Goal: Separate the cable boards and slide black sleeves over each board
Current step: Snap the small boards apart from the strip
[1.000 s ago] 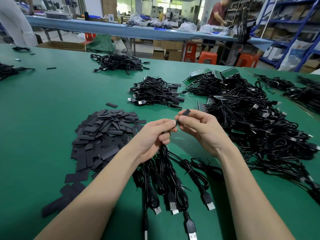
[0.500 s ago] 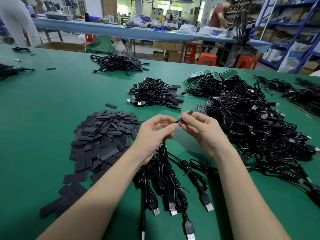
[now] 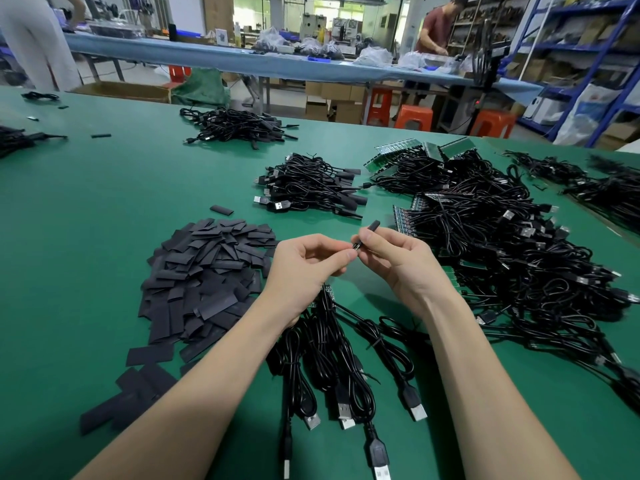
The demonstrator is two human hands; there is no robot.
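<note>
At frame centre my right hand (image 3: 398,263) pinches a black sleeve (image 3: 366,232) while my left hand (image 3: 304,268) grips the cable boards (image 3: 327,294), their leads hanging below; I judge the two meet fingertip to fingertip so the sleeve can be threaded on. The spare sleeves (image 3: 204,271) lie heaped centre-left within reach, and I can read no writing anywhere.

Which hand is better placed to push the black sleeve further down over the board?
Probably the right hand: it pinches the short black tube sleeve, whose free end sticks out above its fingertips. The left hand grips the bundle of black USB cables below, so it looks suited to steadying.
</note>
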